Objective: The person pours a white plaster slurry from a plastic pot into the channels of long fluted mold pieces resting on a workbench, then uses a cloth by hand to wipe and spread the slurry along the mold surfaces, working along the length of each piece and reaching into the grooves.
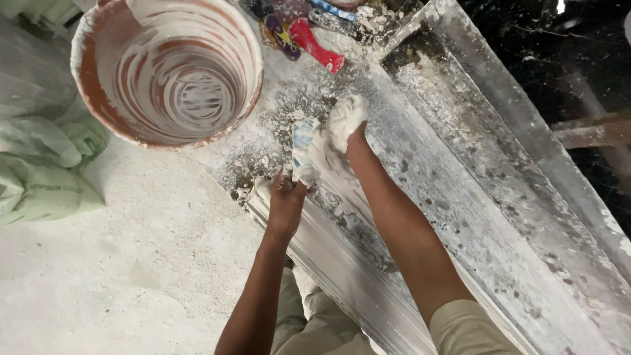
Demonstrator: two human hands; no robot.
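We see both hands closed on a white plaster-soaked cloth point(314, 148), left hand point(287, 200) pinching its lower end, right hand point(346, 125) buried in its top, cloth lying on the plaster-splattered long mould point(460, 217) beside the plaster-coated bucket point(167, 69).

A single head-worn camera looks steeply down from just above the person's own forearms, close in, facing forward over the plaster-spattered surface point(460, 217); the bucket point(167, 72) sits upper left, the floor point(131, 263) lower left.
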